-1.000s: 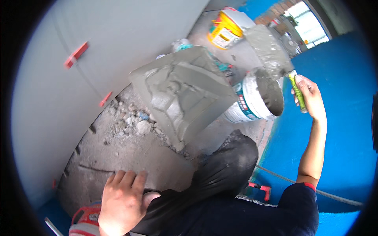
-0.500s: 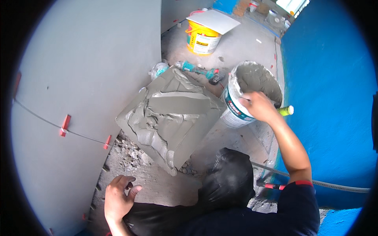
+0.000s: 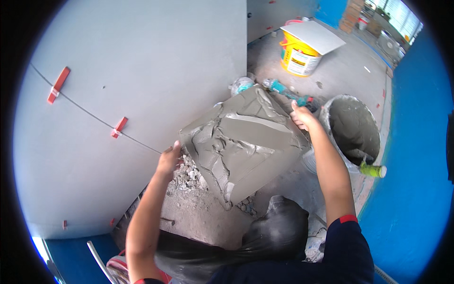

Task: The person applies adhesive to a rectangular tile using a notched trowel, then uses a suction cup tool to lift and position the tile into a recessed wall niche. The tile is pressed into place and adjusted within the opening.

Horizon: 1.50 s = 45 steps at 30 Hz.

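Two bare hands at a mortar-coated tile. The square tile [image 3: 255, 135] lies between the hands above the floor, one corner toward the person, its upper face spread with ridged grey mortar. The left hand [image 3: 169, 161] is at its left corner and the right hand [image 3: 302, 117] at its right edge, both thumbs raised and fingers partly curled; whether either hand is closed on the tile cannot be told. Right of the tile, a white bucket [image 3: 325, 127] contains grey mortar [image 3: 352, 125]; a trowel's lime-green handle [image 3: 373, 170] projects over its near rim. Farther back, a yellow bucket [image 3: 294, 57] carries a pale flat panel [image 3: 314, 37], which hides its contents. A teal cordless power tool [image 3: 280, 89] lies behind the tile. The dusty concrete floor [image 3: 189, 213] bears rubble [image 3: 190, 176] near a grey panelled wall [image 3: 156, 61] with red wedges [image 3: 59, 85] in its joint; a blue wall [image 3: 416, 142] bounds the right side.
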Each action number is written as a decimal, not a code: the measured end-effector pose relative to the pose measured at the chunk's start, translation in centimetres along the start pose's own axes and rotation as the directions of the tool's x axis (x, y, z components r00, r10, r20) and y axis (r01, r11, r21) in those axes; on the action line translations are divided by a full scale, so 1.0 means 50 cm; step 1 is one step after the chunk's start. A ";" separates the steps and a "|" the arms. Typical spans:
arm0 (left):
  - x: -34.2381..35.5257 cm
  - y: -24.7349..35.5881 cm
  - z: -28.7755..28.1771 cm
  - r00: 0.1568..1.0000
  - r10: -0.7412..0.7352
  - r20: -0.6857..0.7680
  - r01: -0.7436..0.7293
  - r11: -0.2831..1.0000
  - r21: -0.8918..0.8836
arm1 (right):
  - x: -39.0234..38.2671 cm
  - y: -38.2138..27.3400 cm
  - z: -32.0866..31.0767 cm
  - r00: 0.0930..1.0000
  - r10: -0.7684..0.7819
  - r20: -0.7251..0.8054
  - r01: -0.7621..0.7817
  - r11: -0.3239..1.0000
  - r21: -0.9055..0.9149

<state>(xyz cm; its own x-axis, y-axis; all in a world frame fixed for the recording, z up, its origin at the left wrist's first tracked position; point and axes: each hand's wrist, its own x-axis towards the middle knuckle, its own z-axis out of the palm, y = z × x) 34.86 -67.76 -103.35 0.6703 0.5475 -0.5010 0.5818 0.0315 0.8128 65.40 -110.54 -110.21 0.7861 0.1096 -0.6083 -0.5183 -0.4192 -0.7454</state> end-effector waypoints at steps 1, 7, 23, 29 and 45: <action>0.029 -0.014 0.021 0.994 -0.032 -0.102 0.033 0.999 0.003 | 0.012 -0.012 -0.021 0.995 0.013 0.099 -0.013 1.000 -0.005; 0.020 -0.088 0.134 0.990 -0.143 -0.009 0.124 0.886 -0.448 | 0.033 -0.049 -0.012 0.991 -0.003 0.130 0.013 0.997 -0.074; 0.025 -0.033 0.154 0.998 -0.023 0.063 0.028 0.995 -0.094 | 0.130 0.051 -0.209 0.941 0.014 0.338 -0.031 0.998 0.047; 0.056 -0.059 0.042 0.977 -0.210 -0.042 0.205 0.974 -0.094 | -0.142 0.052 0.067 0.987 0.152 -0.055 -0.146 0.985 0.097; 0.111 0.065 0.097 0.991 -0.010 0.133 -0.033 0.947 0.319 | -0.521 0.382 0.163 0.905 0.235 0.354 -0.417 0.654 0.632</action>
<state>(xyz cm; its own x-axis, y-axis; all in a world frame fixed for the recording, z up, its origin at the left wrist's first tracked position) 42.71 -68.66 -104.91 0.7196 0.4307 -0.5446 0.6758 -0.2547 0.6916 32.30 -114.03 -110.83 0.4706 0.3201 -0.8222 -0.8791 0.2496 -0.4061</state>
